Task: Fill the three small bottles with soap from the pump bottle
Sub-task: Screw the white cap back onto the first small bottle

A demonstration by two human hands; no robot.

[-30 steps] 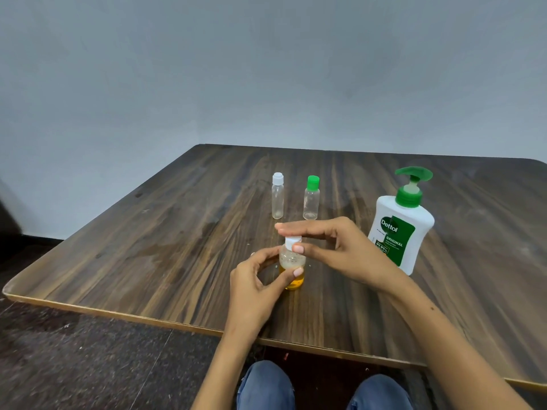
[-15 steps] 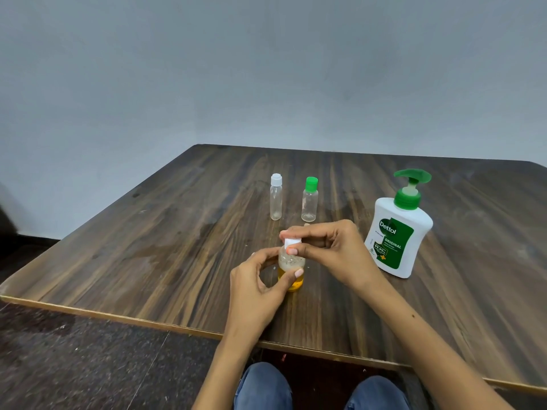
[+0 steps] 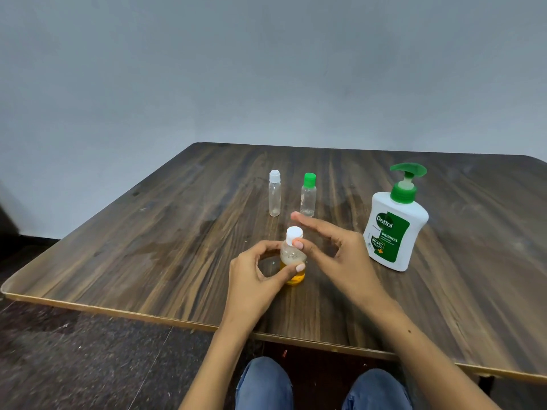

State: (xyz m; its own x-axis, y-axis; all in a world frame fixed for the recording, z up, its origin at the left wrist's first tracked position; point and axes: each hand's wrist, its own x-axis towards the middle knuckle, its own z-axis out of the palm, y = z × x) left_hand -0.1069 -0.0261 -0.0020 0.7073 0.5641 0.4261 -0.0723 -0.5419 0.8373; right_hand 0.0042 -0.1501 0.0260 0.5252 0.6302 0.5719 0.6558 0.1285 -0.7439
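In the head view, your left hand [image 3: 254,270] grips the small bottle [image 3: 293,261] of yellow soap at centre frame. Your right hand [image 3: 334,250] touches its white cap [image 3: 294,232], fingers straight. Two clear bottles [image 3: 274,193] stand above; the pump bottle [image 3: 395,220] stands right.

Right hand [image 3: 340,253]: fingers, earlier curled over and pinching the white cap [image 3: 294,233], now extended and lifted off it; only the thumb tip touches the cap's side. White cap: earlier hidden under the fingers, now exposed on the part-filled small bottle [image 3: 293,263].
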